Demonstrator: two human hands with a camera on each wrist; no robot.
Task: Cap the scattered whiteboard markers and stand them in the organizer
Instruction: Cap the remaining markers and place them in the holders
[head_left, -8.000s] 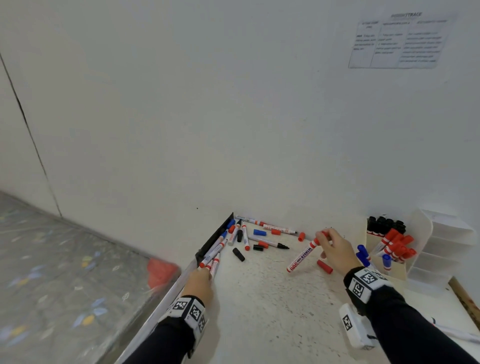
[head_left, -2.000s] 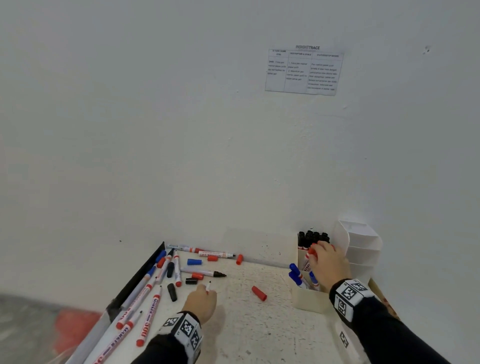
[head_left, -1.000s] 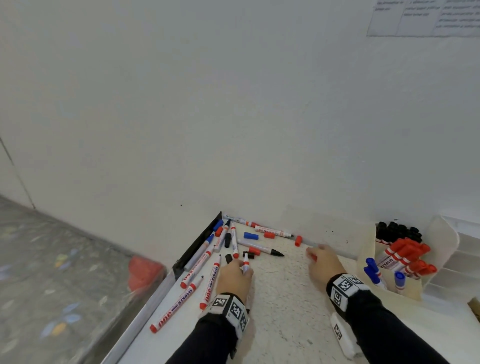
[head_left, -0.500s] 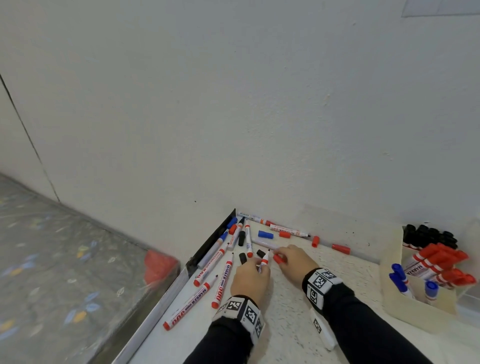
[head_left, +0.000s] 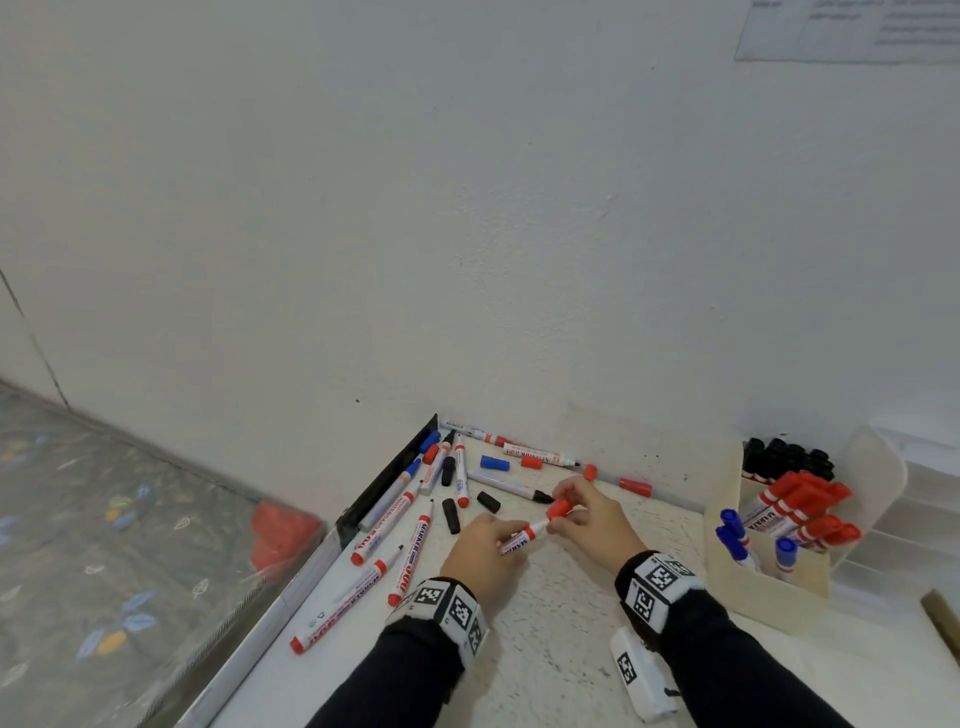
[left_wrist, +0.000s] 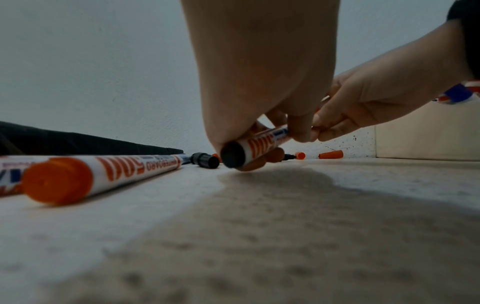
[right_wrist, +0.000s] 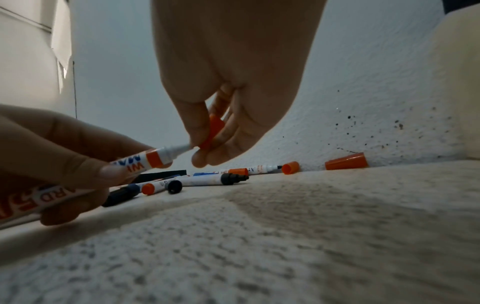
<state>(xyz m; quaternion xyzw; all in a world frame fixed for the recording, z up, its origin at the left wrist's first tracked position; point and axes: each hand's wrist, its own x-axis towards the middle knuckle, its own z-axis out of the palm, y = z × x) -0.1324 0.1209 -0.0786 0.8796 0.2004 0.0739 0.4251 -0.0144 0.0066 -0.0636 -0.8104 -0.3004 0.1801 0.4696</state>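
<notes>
Above the counter (head_left: 545, 639), left hand (head_left: 483, 553) grips a red marker (head_left: 522, 538) by its barrel; right hand (head_left: 589, 522) pinches a red cap (right_wrist: 212, 131) at the marker's tip.

- White marker barrel with red printing (head_left: 514, 542), gripped in the left hand (head_left: 480, 558): "MARKER" in blue letters; right wrist view shows "MA" in blue and "ARD 5" in red on the same barrel (right_wrist: 78, 181).
- White marker with red end cap lying on the tabletop (left_wrist: 98, 172): "WHITEBOARD" small, large red "500", seen upside down.
- Red-capped markers standing in the cream organizer box (head_left: 774, 512): "MARKER" on one barrel.
- White paper sheet on the wall (head_left: 852, 28): printed text too small to read.
- Square black-and-white coded tags on both wristbands (head_left: 657, 584): patterns only, no letters.
</notes>
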